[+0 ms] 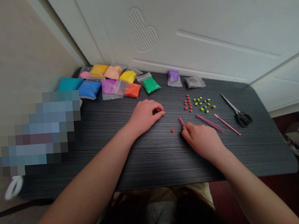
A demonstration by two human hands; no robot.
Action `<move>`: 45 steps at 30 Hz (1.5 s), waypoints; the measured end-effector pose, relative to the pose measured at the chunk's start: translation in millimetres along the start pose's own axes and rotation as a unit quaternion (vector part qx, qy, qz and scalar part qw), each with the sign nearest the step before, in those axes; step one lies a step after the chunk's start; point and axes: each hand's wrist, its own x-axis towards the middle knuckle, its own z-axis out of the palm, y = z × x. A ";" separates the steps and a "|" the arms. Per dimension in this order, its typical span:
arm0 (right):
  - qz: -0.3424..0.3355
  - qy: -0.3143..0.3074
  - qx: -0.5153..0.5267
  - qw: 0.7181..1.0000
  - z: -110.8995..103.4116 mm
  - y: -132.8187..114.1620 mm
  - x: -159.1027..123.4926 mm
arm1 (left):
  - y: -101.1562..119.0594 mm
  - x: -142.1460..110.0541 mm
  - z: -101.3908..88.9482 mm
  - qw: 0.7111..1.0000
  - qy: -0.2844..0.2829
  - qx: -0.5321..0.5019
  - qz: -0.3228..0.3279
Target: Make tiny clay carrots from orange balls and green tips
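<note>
My left hand (147, 115) rests on the dark table (148, 166), fingers curled with thumb and forefinger tips together. Whatever may be in that pinch is too small to make out. Closed around a pink modelling tool (181, 121) is my right hand (201, 137); only the tool's flat end shows past the fingers. A small orange-red clay piece (172, 131) lies between the hands. Beyond the right hand are small orange-red pieces (189, 104) in rows and several yellow-and-green pieces (202, 109). Pink tweezers (208, 121) and a thin pink tool (227, 123) lie beside that hand.
Black-handled scissors (238, 114) lie at the right. Along the back sit bags of coloured clay, among them green (151, 85), purple (173, 75) and blue (89, 89). A white panel with a heart relief (142, 32) stands behind the table. The left side is blurred out.
</note>
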 end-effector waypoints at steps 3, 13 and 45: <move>0.000 -0.005 -0.001 1.000 0.6 0.4 -2.6 | -0.5 0.3 0.4 1.000 -0.002 -0.001 0.002; -0.010 0.009 -0.005 1.000 -0.2 -0.1 0.8 | -0.1 1.0 0.9 1.000 0.006 -0.003 0.000; -0.011 0.086 0.213 0.973 17.2 17.6 -6.4 | -1.1 0.3 1.2 1.000 0.000 -0.005 -0.001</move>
